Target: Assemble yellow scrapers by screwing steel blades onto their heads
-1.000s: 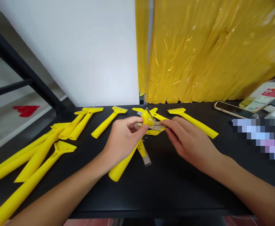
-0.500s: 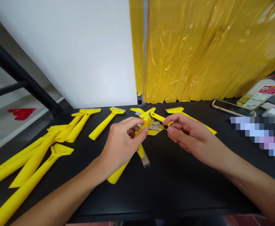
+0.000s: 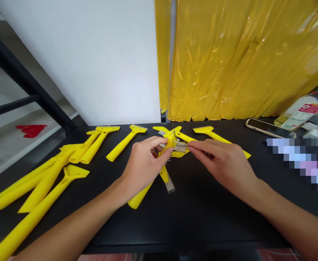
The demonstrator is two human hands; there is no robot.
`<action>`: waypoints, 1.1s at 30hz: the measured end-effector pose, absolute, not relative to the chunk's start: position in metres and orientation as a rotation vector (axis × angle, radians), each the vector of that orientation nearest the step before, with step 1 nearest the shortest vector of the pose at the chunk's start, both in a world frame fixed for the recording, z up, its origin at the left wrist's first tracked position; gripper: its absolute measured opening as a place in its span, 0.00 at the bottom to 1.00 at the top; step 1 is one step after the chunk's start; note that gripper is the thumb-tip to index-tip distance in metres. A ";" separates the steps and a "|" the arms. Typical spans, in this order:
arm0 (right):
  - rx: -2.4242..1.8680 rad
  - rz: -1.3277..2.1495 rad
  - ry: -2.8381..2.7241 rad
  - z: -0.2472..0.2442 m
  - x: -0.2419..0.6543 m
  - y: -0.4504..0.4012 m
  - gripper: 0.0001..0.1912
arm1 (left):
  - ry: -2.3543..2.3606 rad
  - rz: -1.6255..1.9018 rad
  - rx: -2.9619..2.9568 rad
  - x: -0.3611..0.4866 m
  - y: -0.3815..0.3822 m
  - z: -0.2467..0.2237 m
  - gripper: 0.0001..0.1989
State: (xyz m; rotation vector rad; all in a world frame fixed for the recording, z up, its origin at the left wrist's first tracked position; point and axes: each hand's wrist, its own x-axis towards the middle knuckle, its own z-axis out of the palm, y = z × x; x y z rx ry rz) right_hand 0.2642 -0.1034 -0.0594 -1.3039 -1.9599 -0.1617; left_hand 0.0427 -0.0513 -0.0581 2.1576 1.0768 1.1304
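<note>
My left hand (image 3: 148, 163) is closed on the head of a yellow scraper (image 3: 171, 137), its handle slanting down toward me under the wrist. In my right hand (image 3: 221, 159) a thin metal screwdriver (image 3: 181, 144) is pinched, its tip at the side of the scraper head. The driver's grip is hidden by my fingers. Behind and below the hands lie yellow head plates (image 3: 179, 154) and a loose grey blade strip (image 3: 170, 185). Another scraper (image 3: 221, 138) lies just beyond my right hand.
Several yellow scrapers (image 3: 43, 185) lie on the left of the black table (image 3: 197, 217). A phone (image 3: 270, 128) and a labelled clear package (image 3: 300, 114) are at the back right. A white panel (image 3: 93, 65) and yellow plastic sheeting (image 3: 229, 65) stand behind the table.
My right hand's fingers have drawn together around the screwdriver and the hand has turned slightly. My left hand keeps its hold on the scraper. The whole view has shifted a little.
</note>
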 end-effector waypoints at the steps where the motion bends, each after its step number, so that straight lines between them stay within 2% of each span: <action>1: -1.321 -0.181 -1.961 -0.059 0.265 -0.103 0.08 | 1.077 1.129 2.138 0.043 -0.052 -0.057 0.07; 6: -1.229 0.139 -1.895 -0.054 0.264 -0.102 0.17 | 1.125 1.174 1.911 0.040 -0.046 -0.050 0.08; 12: -1.052 0.226 -1.790 -0.059 0.263 -0.102 0.14 | 1.042 1.153 1.704 0.036 -0.039 -0.043 0.10; 16: -0.970 0.286 -1.664 -0.063 0.262 -0.104 0.17 | 1.060 1.093 1.600 0.037 -0.041 -0.041 0.10; 19: -0.996 0.159 -1.630 -0.061 0.263 -0.108 0.18 | 1.031 1.005 1.510 0.039 -0.043 -0.039 0.10; 26: -0.994 -0.542 -1.883 -0.047 0.267 -0.113 0.10 | 1.055 0.968 1.439 0.040 -0.044 -0.038 0.09; 29: -0.981 -0.571 -1.879 -0.045 0.266 -0.113 0.08 | 1.051 0.973 1.451 0.039 -0.044 -0.037 0.10; 33: -1.095 -0.438 -1.761 -0.046 0.266 -0.114 0.06 | 1.017 0.961 1.500 0.040 -0.045 -0.037 0.09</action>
